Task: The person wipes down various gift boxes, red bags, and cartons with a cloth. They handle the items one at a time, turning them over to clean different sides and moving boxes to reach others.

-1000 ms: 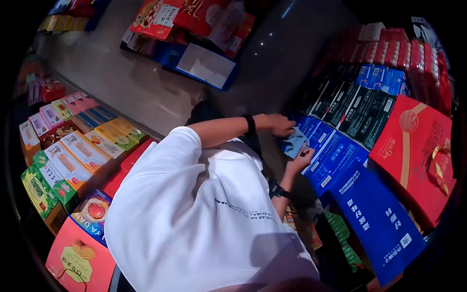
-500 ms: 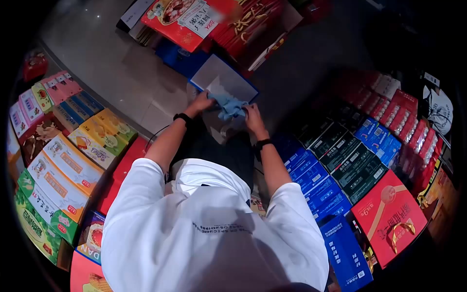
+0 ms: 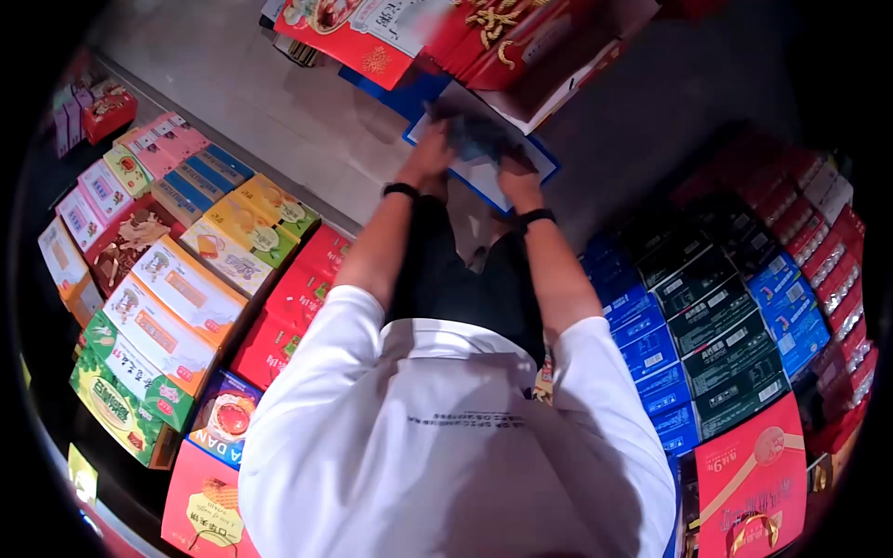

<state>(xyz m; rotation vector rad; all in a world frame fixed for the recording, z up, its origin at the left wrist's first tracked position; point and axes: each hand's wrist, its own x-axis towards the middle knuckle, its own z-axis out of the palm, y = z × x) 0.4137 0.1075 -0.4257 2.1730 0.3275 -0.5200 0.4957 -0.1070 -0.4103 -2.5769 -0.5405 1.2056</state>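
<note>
- One blue cloth [image 3: 477, 139], blurred, over one blue-edged white panel [image 3: 482, 179]
- Two hands: left hand [image 3: 430, 154], right hand [image 3: 520, 186], each gripping one side of the cloth
- Against the earlier frame: cloth further over panel

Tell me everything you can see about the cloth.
The cloth is dull grey-blue, soft and thin by its look, like fabric. It is bunched and creased rather than flat, and blurred, so weave and edges can't be made out. It spans the gap between the left hand and right hand, which hold it at either side, in front of a blue-edged white panel. Whether it touches that panel isn't clear.
</note>
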